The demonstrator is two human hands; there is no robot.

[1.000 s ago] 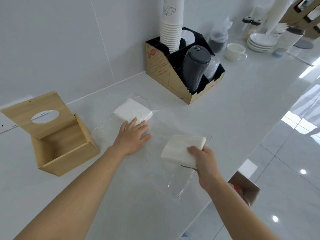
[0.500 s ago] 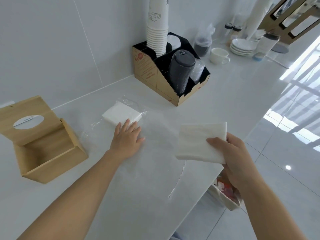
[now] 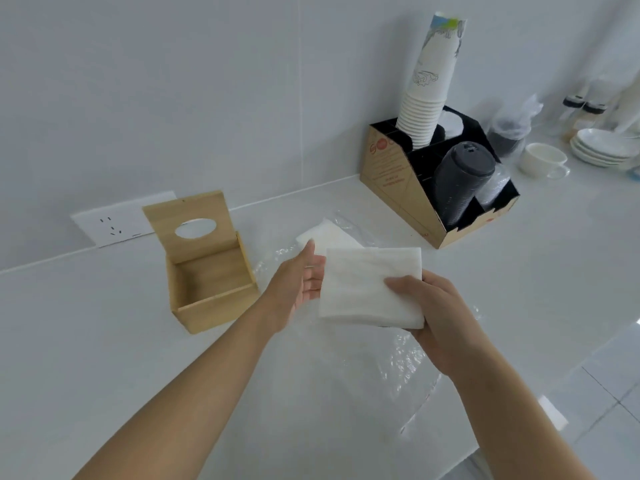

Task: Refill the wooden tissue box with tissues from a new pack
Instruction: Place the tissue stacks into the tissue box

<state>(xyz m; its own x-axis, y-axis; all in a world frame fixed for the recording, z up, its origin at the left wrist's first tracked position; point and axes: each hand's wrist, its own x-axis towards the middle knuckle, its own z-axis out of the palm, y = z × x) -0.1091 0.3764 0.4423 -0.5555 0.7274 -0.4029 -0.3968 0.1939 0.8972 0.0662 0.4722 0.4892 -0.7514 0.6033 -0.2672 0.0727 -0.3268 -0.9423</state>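
Note:
The wooden tissue box (image 3: 211,303) stands empty on the white counter, its lid (image 3: 188,223) with an oval slot tipped up at the back. My right hand (image 3: 433,317) grips a white stack of tissues (image 3: 367,285) above the counter, right of the box. My left hand (image 3: 298,282) is palm up with fingers apart at the stack's left edge; part of it is hidden behind the tissues. A second tissue stack (image 3: 332,235) lies on the counter behind my hands. The clear plastic wrapper (image 3: 401,358) lies flat under and in front of my hands.
A cardboard organiser (image 3: 398,181) with paper cups (image 3: 429,95) and black lids (image 3: 460,181) stands at the back right. A white cup (image 3: 543,161) and stacked saucers (image 3: 606,147) sit further right. A wall socket (image 3: 114,223) is behind the box. The counter edge runs lower right.
My right hand has carried the tissue stack up and left, toward the box. My left hand has lifted off the second stack and turned palm up beside the held tissues.

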